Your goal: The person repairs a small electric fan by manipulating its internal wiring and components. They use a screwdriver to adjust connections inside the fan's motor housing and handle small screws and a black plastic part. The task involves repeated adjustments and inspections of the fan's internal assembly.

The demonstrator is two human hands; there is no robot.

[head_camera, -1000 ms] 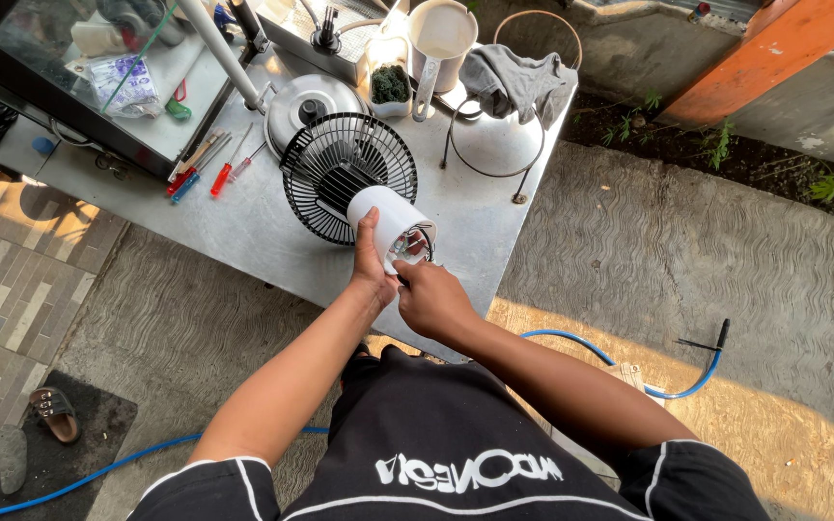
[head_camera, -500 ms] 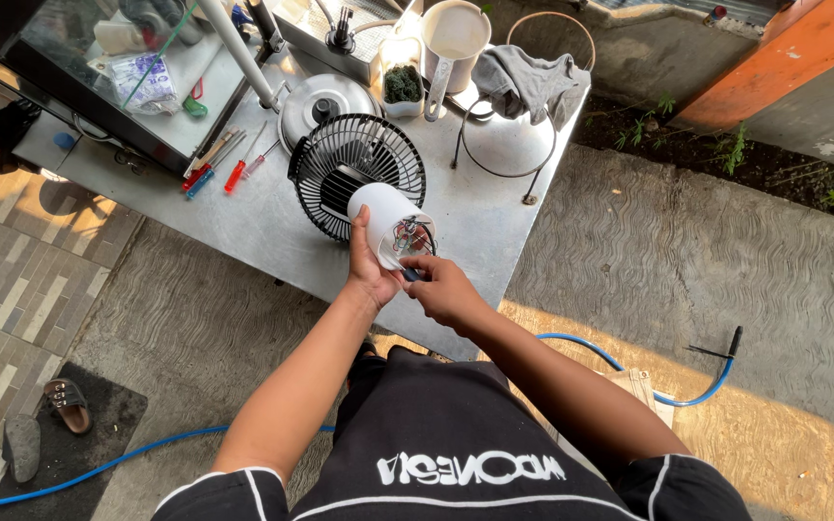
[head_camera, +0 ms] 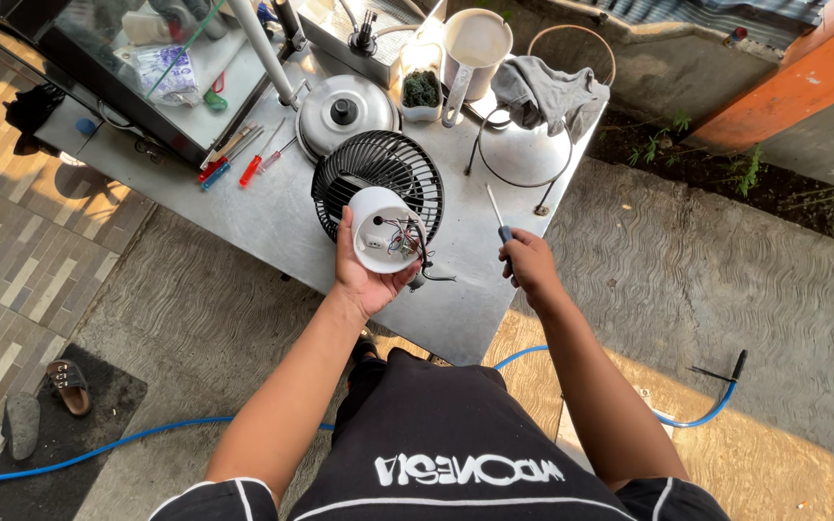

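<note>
White fan base (head_camera: 385, 230) sits gripped in left hand (head_camera: 367, 275); right hand (head_camera: 530, 262), apart, clasps screwdriver (head_camera: 499, 224).

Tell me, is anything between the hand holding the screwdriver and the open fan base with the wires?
Nothing visible. The right hand holds the screwdriver beside the white fan base cupped in the left hand, with only bare table showing in the gap.

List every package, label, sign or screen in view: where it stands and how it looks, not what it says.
Plastic bag: on the glass-topped cabinet at the far left of the table; crumpled, clear with blue print.
Clear tub: far side of the table beside the white jug; small, square, holding something dark green.
No signs or screens show.
</note>
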